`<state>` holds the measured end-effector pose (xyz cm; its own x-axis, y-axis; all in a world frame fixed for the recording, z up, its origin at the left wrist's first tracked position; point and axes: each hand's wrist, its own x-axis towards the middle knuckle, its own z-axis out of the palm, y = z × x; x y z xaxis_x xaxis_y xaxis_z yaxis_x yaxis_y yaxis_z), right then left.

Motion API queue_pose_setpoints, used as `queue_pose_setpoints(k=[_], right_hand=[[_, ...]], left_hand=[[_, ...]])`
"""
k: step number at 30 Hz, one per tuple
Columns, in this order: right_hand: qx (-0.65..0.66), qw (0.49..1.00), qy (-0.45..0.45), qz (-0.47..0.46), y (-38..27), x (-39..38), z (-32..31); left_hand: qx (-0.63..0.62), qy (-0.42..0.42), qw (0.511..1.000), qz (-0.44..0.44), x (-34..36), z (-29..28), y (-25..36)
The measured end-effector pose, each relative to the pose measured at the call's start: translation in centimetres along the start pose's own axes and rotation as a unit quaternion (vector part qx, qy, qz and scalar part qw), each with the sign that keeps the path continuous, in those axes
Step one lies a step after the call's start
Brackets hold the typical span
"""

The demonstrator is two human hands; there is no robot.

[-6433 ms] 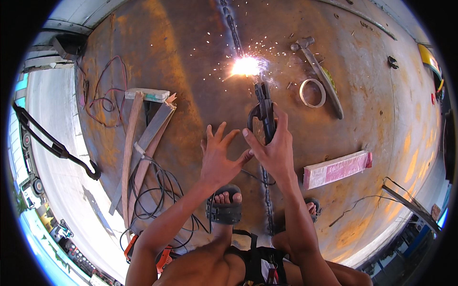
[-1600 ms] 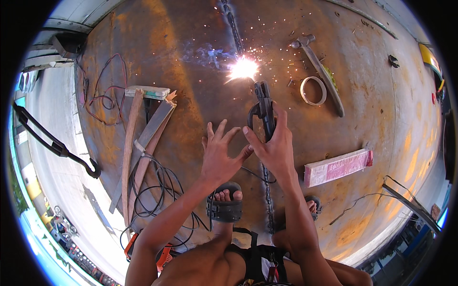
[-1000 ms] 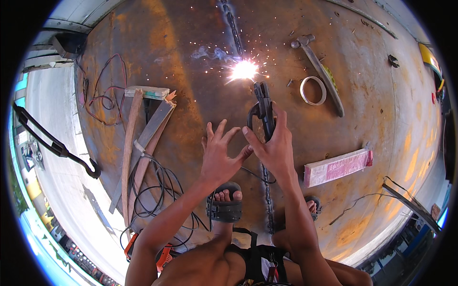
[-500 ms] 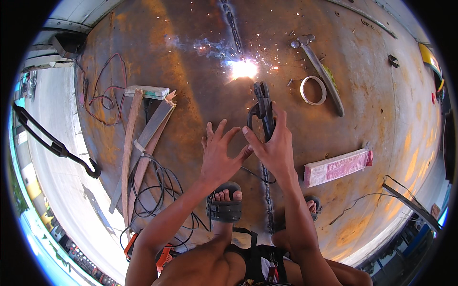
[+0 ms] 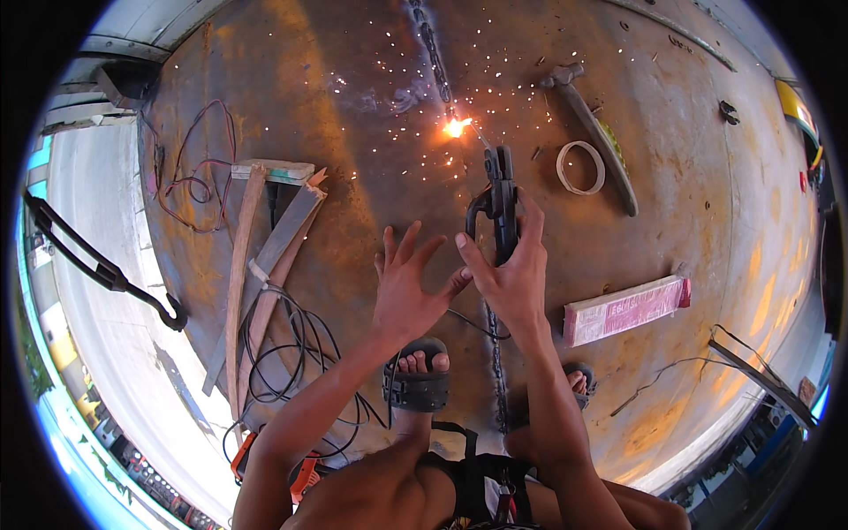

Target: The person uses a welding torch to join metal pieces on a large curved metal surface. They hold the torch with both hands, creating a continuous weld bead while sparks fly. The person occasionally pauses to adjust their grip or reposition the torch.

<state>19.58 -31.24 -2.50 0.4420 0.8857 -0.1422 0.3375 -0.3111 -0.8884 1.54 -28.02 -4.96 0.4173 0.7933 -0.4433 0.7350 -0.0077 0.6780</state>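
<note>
My right hand (image 5: pixel 515 276) is wrapped round a black electrode holder (image 5: pixel 502 199), which points away from me. A thin welding rod (image 5: pixel 480 134) runs from its jaws toward a small orange-white glow (image 5: pixel 457 128) on the rusty steel plate (image 5: pixel 389 190), with sparks flying about it. My left hand (image 5: pixel 411 283) hovers to the left with its fingers spread, holding nothing; its thumb comes close to my right hand, and I cannot tell whether they touch. A dark weld seam (image 5: pixel 432 55) runs along the plate beyond the glow and continues below my hands (image 5: pixel 495 362).
To the right lie a hammer (image 5: pixel 594 132), a ring-shaped roll (image 5: pixel 580 169) and a pink-and-white box (image 5: pixel 627 310). On the left are wooden strips (image 5: pixel 243 283), coiled black cable (image 5: pixel 296 340) and thin reddish wire (image 5: pixel 199 181). A turnbuckle-like hooked bar (image 5: pixel 102 269) is at far left.
The bright arc has shrunk to a small orange glow, with sparks scattered more widely. My right hand and the electrode holder have shifted slightly right; my left hand has hardly moved.
</note>
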Motion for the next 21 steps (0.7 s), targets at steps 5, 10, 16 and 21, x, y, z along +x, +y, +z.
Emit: queue_pose_setpoints(k=[5,10,16,21], right_hand=[[0.021,0.997,0.079,0.005,-0.1,-0.7,-1.4],[0.016,0.997,0.078,0.023,0.6,-1.5,-2.3],[0.019,0.998,0.028,0.054,0.2,-1.7,-2.2],[-0.011,1.0,-0.005,0.003,1.1,-0.7,-1.6]], left_hand=[[0.009,-0.006,1.0,-0.007,0.0,-0.3,0.8],[0.011,-0.02,1.0,-0.018,0.1,-0.5,1.0],[0.014,-0.021,0.999,-0.024,0.1,-0.5,1.2],[0.043,-0.03,0.999,0.006,0.1,-0.3,1.9]])
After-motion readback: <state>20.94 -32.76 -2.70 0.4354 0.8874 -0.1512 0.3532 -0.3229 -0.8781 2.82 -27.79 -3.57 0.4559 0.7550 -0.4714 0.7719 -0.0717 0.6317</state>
